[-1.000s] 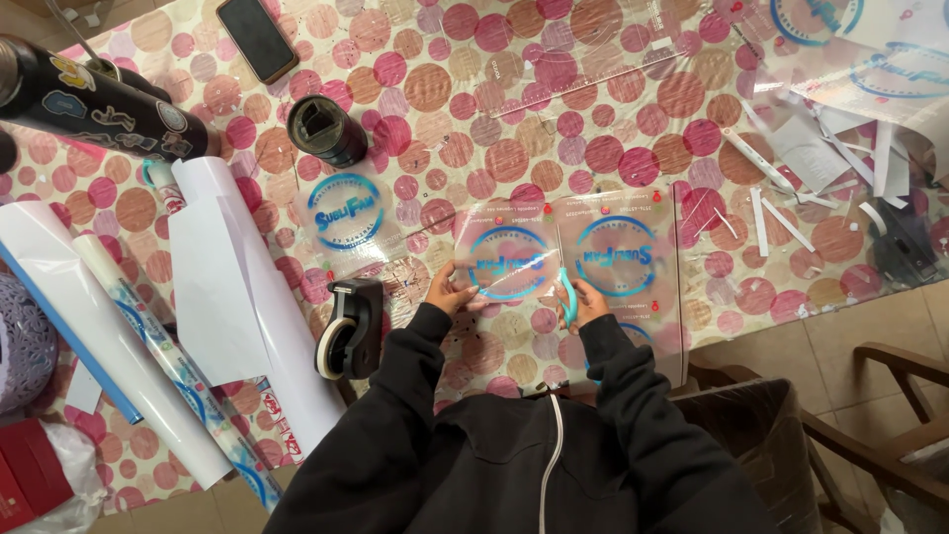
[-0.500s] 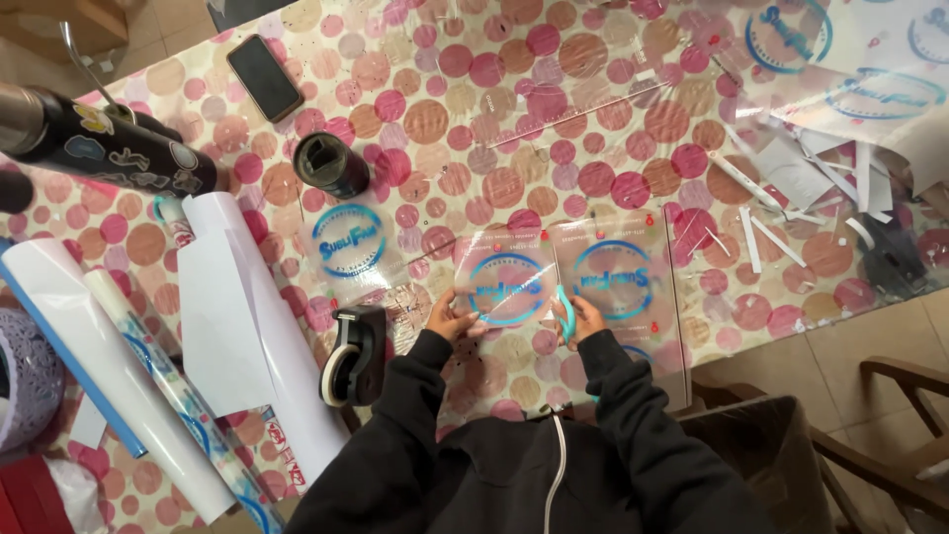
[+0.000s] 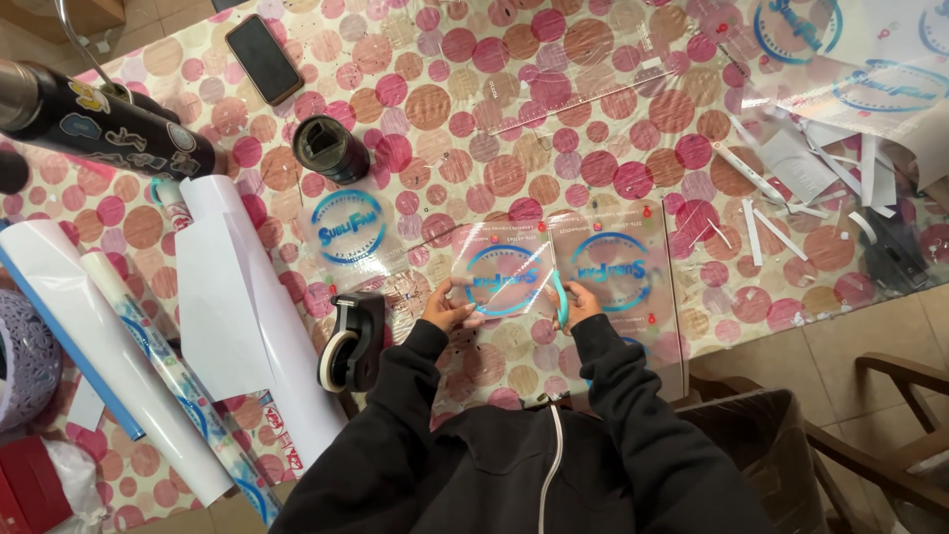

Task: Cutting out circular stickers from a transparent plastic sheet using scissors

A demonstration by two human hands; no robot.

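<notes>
Clear sheet held by two hands

Clear sheet [image 3: 506, 277] with a blue ring printed on it lies flat on the counter [image 3: 554, 129], close to the person's body. The left hand [image 3: 447, 309] presses its near left edge, fingers bent and pinching the edge to keep it from sliding. The right hand [image 3: 576, 302] is at the sheet's right side, fingers closed around teal scissors [image 3: 560, 295]. A second clear sheet [image 3: 618, 272] lies just beside it on the right. A black tape holder [image 3: 353, 341] sits near the left hand, within easy reach. White paper strips [image 3: 781, 213] lie well apart, farther right
</notes>
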